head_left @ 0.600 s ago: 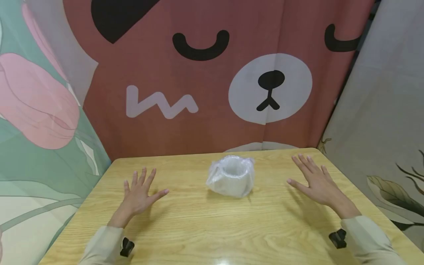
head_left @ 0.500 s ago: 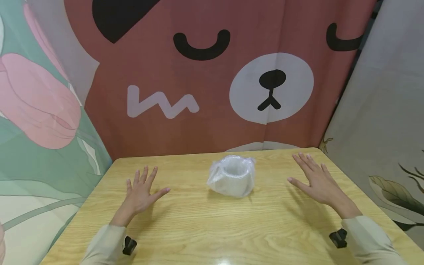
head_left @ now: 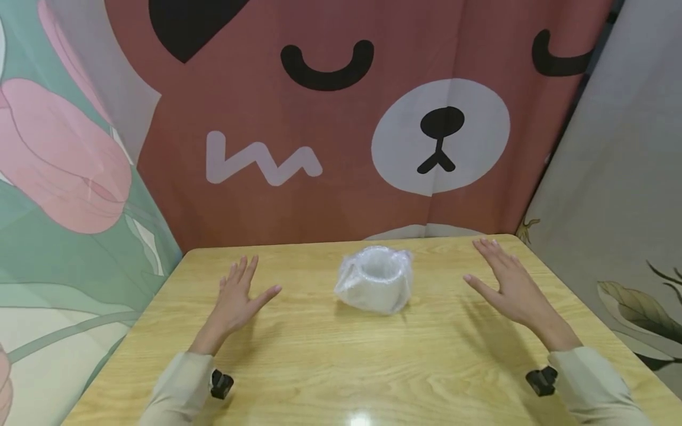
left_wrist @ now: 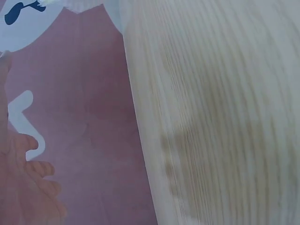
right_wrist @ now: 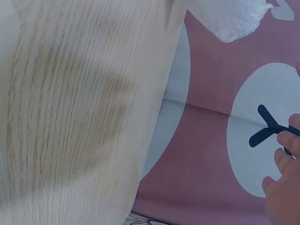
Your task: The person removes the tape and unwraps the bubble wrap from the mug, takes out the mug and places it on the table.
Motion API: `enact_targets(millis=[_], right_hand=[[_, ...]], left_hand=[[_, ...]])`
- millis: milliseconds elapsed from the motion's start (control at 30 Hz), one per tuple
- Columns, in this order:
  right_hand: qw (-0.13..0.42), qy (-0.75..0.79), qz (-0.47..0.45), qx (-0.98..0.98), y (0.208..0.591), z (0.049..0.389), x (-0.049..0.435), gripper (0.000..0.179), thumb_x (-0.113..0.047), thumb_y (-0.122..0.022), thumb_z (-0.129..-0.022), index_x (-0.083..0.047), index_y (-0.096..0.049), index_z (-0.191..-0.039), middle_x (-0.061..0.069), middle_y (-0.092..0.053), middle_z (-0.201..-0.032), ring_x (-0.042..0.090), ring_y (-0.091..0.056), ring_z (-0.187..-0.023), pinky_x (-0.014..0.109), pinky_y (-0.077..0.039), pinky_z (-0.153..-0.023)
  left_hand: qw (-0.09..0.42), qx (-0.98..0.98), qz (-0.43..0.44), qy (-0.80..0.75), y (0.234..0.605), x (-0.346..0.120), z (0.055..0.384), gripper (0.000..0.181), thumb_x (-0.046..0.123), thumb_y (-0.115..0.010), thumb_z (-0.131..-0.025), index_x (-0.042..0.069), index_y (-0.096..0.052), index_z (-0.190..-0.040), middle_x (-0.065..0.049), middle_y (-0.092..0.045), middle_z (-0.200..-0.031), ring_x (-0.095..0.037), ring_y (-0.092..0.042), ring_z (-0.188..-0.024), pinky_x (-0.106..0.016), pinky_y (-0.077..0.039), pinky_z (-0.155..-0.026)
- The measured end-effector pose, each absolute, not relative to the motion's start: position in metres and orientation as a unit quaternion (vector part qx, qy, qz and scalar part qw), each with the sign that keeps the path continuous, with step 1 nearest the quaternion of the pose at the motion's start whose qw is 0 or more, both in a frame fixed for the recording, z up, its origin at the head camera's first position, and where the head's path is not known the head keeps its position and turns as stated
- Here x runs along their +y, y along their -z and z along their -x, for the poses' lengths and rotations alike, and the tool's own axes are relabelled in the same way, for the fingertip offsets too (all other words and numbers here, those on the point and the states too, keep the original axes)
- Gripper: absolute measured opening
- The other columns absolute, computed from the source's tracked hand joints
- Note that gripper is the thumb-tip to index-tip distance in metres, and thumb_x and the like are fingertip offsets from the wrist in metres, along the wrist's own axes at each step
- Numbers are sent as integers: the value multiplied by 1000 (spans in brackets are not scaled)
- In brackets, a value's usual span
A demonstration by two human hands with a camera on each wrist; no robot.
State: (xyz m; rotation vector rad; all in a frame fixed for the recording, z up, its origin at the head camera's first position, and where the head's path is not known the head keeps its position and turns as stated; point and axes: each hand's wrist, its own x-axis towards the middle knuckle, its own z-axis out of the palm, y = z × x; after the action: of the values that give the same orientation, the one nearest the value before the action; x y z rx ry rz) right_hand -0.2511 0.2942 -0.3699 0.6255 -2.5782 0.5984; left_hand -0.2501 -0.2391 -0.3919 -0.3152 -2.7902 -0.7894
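A round object in clear, crinkled plastic wrap [head_left: 375, 299] stands near the back middle of the wooden table, with a ring-shaped opening on top. What is under the wrap cannot be made out. To its left, apart from it, my left hand [head_left: 237, 302] hovers with fingers straight and thumb spread toward it. My right hand [head_left: 517, 293] hovers on the other side, fingers likewise extended and holding nothing. Part of the wrapped object [right_wrist: 229, 18] shows at the top of the right wrist view, with fingers [right_wrist: 283, 161] at the right edge.
The light wood table [head_left: 341, 361] ends at a back edge against a reddish curtain [head_left: 341, 213] printed with a bear. A floral curtain [head_left: 64, 284] hangs at the left, a greyish one [head_left: 602, 195] at the right. Small black devices [head_left: 221, 384] sit at both wrists.
My left hand has moved a little right and inward, its fingers drawing closer together. The right hand has turned slightly, fingers closer together. The view has tilted slightly; the wrapped object stays on the table.
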Motion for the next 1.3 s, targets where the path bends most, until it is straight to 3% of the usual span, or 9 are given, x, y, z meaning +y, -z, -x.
enact_targets(millis=[300, 600, 900, 1000, 1167, 1233, 1300], right_hand=[[254, -242, -220, -910, 366, 250, 289, 69, -28, -66, -93, -6, -34, -150, 17, -34, -152, 37, -25, -140, 68, -28, -99], [304, -252, -233, -889, 363, 250, 281, 65, -23, -69, -90, -8, -42, -147, 19, -44, -145, 42, -42, -129, 64, -37, -93], [369, -247, -242, -863, 362, 253, 274, 61, -14, -78, -80, -2, -55, -135, 19, -58, -130, 40, -55, -115, 58, -45, -83], [393, -236, -250, -853, 362, 256, 273, 61, -11, -79, -75, 0, -58, -131, 18, -62, -124, 38, -59, -109, 52, -48, -80], [426, -223, -263, -836, 361, 259, 272, 58, -10, -80, -71, 2, -63, -125, 18, -66, -115, 35, -64, -100, 25, -47, -78], [437, -221, -269, -829, 360, 260, 271, 56, -10, -80, -70, 2, -64, -122, 18, -67, -112, 35, -65, -96, 23, -46, -74], [446, -220, -275, -823, 359, 260, 270, 55, -10, -79, -70, 3, -65, -121, 18, -68, -110, 35, -66, -93, 30, -47, -69]], left_hand=[[129, -931, 124, 318, 386, -230, 254, 92, 53, -58, -92, 9, -9, -156, -19, -4, -160, -37, 2, -145, -62, -5, -110], [151, -920, 130, 338, 380, -223, 254, 89, 52, -57, -93, 8, -11, -156, -14, -8, -160, -35, -6, -145, -61, -15, -110], [162, -910, 135, 358, 379, -216, 255, 84, 48, -58, -94, 6, -18, -155, -15, -15, -159, -37, -14, -143, -61, -19, -109], [172, -904, 138, 367, 378, -215, 255, 82, 47, -59, -94, 7, -20, -155, -14, -19, -158, -36, -17, -143, -61, -21, -108], [179, -895, 144, 383, 376, -212, 256, 79, 44, -61, -94, 8, -23, -154, -15, -25, -156, -38, -21, -141, -61, -23, -107], [178, -892, 149, 387, 375, -211, 256, 79, 44, -61, -94, 9, -24, -154, -15, -26, -156, -38, -22, -141, -61, -24, -107], [174, -891, 153, 390, 374, -210, 257, 79, 43, -62, -93, 9, -24, -154, -15, -26, -155, -37, -23, -140, -61, -24, -107]])
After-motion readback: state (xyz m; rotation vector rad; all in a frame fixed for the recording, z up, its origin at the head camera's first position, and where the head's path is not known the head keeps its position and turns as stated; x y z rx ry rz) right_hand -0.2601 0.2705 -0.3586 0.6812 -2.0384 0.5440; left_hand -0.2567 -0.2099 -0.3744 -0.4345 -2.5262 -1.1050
